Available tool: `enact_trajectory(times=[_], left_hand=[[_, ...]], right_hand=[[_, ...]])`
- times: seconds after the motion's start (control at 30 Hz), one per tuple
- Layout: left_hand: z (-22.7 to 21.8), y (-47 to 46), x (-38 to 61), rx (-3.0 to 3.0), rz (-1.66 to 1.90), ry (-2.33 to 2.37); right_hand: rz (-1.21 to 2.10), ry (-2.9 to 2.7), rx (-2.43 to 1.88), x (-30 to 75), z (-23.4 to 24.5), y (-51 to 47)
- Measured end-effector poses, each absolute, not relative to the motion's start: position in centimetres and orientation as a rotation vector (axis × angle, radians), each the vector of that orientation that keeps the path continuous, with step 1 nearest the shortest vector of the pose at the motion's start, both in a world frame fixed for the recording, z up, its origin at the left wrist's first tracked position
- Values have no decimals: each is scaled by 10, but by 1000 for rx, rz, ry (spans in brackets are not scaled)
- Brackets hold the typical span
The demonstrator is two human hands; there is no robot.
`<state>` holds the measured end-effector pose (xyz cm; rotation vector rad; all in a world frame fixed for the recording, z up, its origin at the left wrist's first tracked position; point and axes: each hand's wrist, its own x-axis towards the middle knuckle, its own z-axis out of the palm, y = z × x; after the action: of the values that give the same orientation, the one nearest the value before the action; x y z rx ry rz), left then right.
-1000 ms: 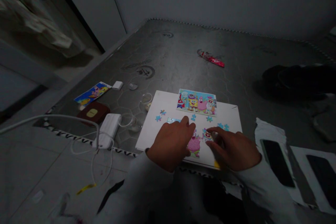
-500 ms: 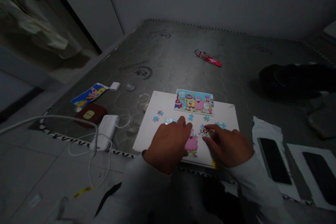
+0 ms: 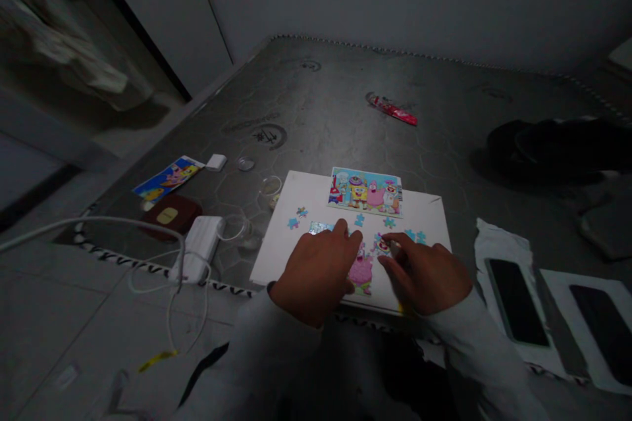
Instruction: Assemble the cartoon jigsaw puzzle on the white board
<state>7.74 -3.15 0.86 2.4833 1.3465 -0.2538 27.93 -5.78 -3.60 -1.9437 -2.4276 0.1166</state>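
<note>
A partly joined cartoon jigsaw puzzle [image 3: 361, 273] lies on a white board [image 3: 276, 243]. My left hand [image 3: 318, 270] rests over it, palm down with fingers reaching forward, hiding much of the joined part. Just right of the pink figure, my right hand [image 3: 427, 275] pinches a puzzle piece [image 3: 382, 245] between thumb and fingertips. Whether that piece touches the joined part I cannot tell. Loose blue puzzle pieces [image 3: 360, 220] are scattered on the board. Behind them lies the printed picture card [image 3: 365, 193] with the cartoon characters.
Clear plastic cups [image 3: 234, 229], a white power bank [image 3: 204, 243] with a cable, a brown case [image 3: 172, 214] and a blue card [image 3: 170, 179] lie to the left. A red wrapper [image 3: 392, 110] sits farther back. Two phones, one a dark phone [image 3: 517, 302], lie right.
My right hand has shifted very slightly left with the pinched piece, and its fingers have tilted a little. My left hand stays in place.
</note>
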Motion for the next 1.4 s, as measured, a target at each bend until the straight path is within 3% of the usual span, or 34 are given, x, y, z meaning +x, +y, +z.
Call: enact_trajectory(times=[1.4], left_hand=[[7,-34,75,2499,-249,1334]], right_hand=[[108,-2399,-1927,276,-30,-62]])
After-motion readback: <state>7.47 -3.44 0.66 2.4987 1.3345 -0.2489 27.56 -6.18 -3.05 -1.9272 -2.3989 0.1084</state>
